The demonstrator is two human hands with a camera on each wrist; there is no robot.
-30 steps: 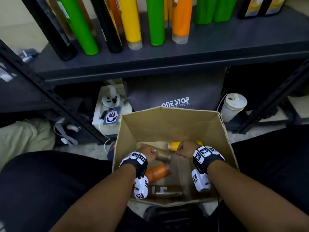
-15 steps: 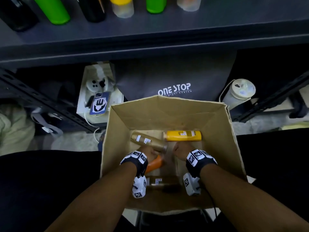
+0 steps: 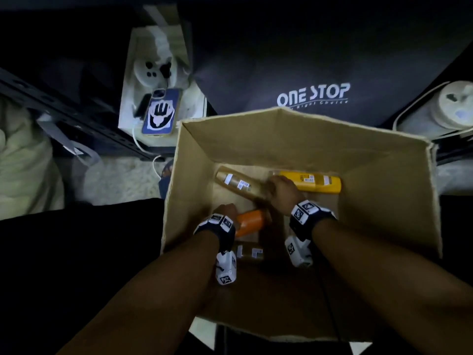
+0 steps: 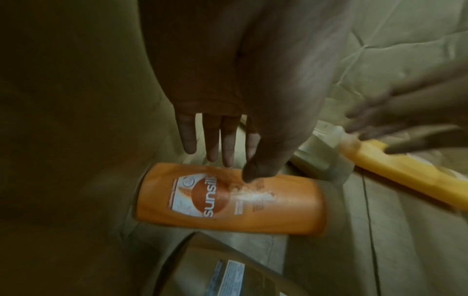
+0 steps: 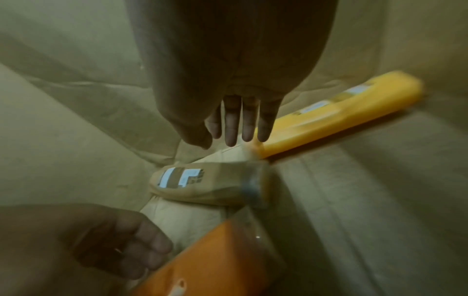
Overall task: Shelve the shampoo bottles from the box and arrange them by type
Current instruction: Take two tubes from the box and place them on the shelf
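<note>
An open cardboard box (image 3: 384, 190) holds several shampoo bottles lying flat. A gold bottle (image 3: 235, 183) and a yellow bottle (image 3: 317, 181) lie at the far side, an orange Sunsilk bottle (image 3: 249, 221) lies nearer, and a brown labelled bottle (image 3: 249, 252) lies nearest. My left hand (image 3: 225, 211) hovers over the orange bottle (image 4: 228, 198) with fingers (image 4: 212, 140) straight and the thumb at its label. My right hand (image 3: 279, 188) reaches down with straight fingers (image 5: 231, 128) to where the yellow bottle's (image 5: 329, 120) cap end meets the gold bottle (image 5: 207, 184). Neither hand grips anything.
The box stands on the floor between my dark-clad legs. Behind it hangs a dark "ONE STOP" bag (image 3: 312, 93). A phone (image 3: 160, 112) lies on a white box at the back left, and a white lidded cup (image 3: 453, 106) stands at the right. A black shelf strut (image 3: 64, 116) crosses the left.
The head view has tilted down, so the shelf with standing bottles has left the picture. My left hand has drawn back from the gold bottle's cap to the orange bottle. My right hand stays near the yellow bottle's cap.
</note>
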